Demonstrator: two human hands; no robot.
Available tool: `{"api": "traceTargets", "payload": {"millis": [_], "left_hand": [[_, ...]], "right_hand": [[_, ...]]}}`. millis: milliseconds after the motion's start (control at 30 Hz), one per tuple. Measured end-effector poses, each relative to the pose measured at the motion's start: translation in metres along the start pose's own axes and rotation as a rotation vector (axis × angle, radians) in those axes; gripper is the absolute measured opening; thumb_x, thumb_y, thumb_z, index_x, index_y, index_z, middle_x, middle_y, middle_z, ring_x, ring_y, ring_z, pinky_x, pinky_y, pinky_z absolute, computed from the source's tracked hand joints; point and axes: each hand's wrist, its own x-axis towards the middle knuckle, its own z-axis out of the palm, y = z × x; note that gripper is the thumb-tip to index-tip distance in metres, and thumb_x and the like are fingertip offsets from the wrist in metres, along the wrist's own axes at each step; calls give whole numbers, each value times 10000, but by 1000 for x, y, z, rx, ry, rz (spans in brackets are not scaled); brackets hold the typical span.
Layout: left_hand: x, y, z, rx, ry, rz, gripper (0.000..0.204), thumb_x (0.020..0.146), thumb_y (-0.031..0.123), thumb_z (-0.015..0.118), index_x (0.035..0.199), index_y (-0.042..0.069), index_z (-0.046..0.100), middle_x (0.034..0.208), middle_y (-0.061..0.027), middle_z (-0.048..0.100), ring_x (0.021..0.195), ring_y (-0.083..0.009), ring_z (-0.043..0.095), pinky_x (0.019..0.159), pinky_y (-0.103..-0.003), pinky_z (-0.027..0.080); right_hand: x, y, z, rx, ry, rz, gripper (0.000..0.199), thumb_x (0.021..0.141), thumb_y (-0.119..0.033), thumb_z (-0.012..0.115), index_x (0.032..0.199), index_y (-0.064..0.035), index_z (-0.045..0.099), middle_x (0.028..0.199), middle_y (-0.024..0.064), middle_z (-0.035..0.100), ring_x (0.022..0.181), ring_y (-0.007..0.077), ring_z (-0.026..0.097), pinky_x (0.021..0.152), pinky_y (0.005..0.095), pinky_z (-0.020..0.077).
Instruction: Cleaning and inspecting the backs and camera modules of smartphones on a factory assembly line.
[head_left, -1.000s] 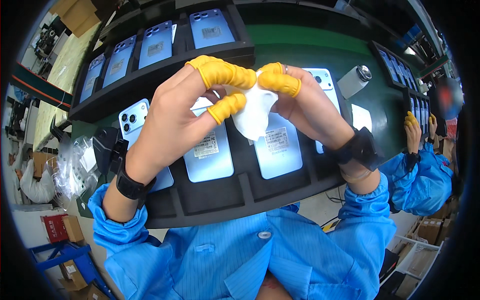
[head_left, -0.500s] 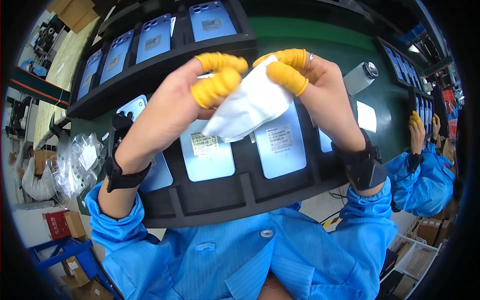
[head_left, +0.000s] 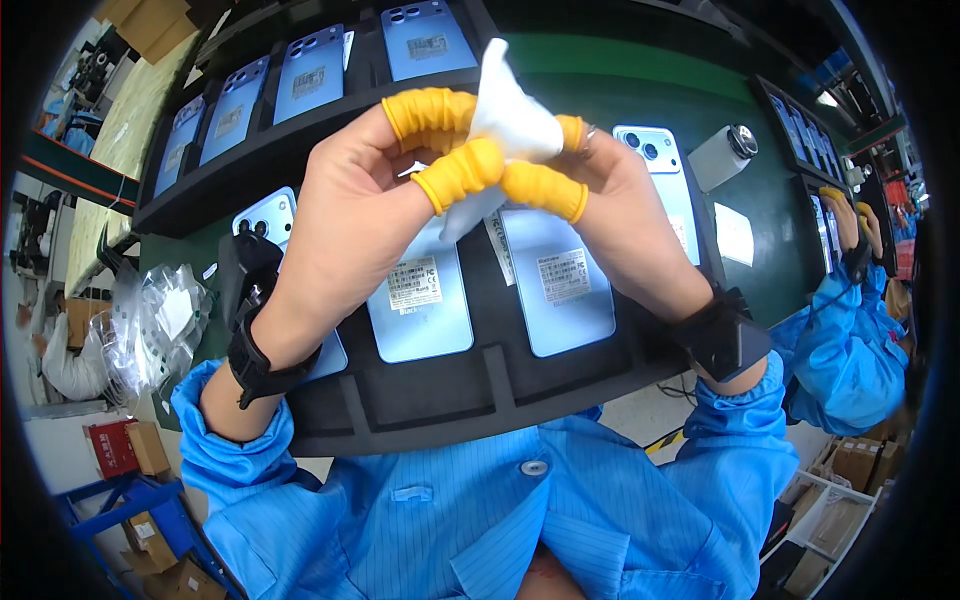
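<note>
I am wearing a blue coat (head_left: 480, 520), and its bottom is getting cut off by the edge of the picture. Black bands are sitting on both my wrists. My left hand (head_left: 350, 210) and my right hand (head_left: 620, 215) are meeting up high, in front of me. Yellow rubber tips are covering my fingers. Both hands are pinching a white cloth (head_left: 505, 115) together. My left thumb and finger are pressing on it, and my right finger is pressing from the other side. The cloth is sticking up above my fingers, and a bit is hanging under them. My hands are hiding the middle of it.

Under my hands a black tray (head_left: 500, 385) is holding light blue phones (head_left: 560, 285), backs up. My hands are covering the tops of two phones. My left arm is hiding most of another one. Further back, more blue phones (head_left: 310, 70) are resting in a second tray. On my left, clear bags (head_left: 155, 320) are looking crinkly and hard to make out. Far on my right, another person's hands (head_left: 850, 215) are small and partly cut off.
</note>
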Motion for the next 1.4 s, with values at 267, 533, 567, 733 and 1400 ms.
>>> {"api": "traceTargets", "payload": {"millis": [267, 533, 567, 733, 1400], "left_hand": [[2, 6, 2, 26, 35, 58, 455, 800, 48, 687, 1210, 23, 493, 995, -81, 619, 882, -118, 589, 751, -225, 484], [1, 5, 4, 91, 71, 162, 408, 797, 27, 684, 1174, 5, 531, 998, -86, 639, 856, -124, 595, 762, -253, 498], [1, 5, 4, 76, 62, 130, 381, 794, 23, 686, 1149, -2, 553, 1027, -85, 634, 877, -128, 595, 780, -255, 496], [-1, 8, 3, 268, 32, 94, 334, 785, 23, 693, 1101, -19, 592, 1078, -85, 624, 928, -135, 594, 828, -256, 486], [14, -1, -15, 527, -181, 691, 433, 784, 119, 692, 1170, 32, 516, 1197, -162, 560, 1111, -278, 536, 935, -391, 413]], "right_hand": [[0, 2, -6, 97, 59, -290, 477, 781, -59, 714, 1201, -12, 493, 1002, 77, 617, 892, 128, 602, 802, 249, 485], [2, 8, -14, -109, 42, -531, 659, 781, 5, 691, 1356, -19, 370, 968, 118, 653, 864, 161, 627, 763, 269, 509], [1, 5, -14, -110, 45, -531, 659, 781, 5, 691, 1356, -19, 370, 968, 118, 653, 864, 161, 627, 763, 269, 509], [0, 0, -11, -279, 125, -492, 311, 762, -48, 717, 1063, -4, 649, 997, 99, 663, 850, 143, 630, 767, 258, 498], [4, -6, -20, 336, -217, 4, 279, 850, -94, 643, 1088, 18, 549, 965, 71, 632, 874, 105, 614, 798, 212, 483]]}}
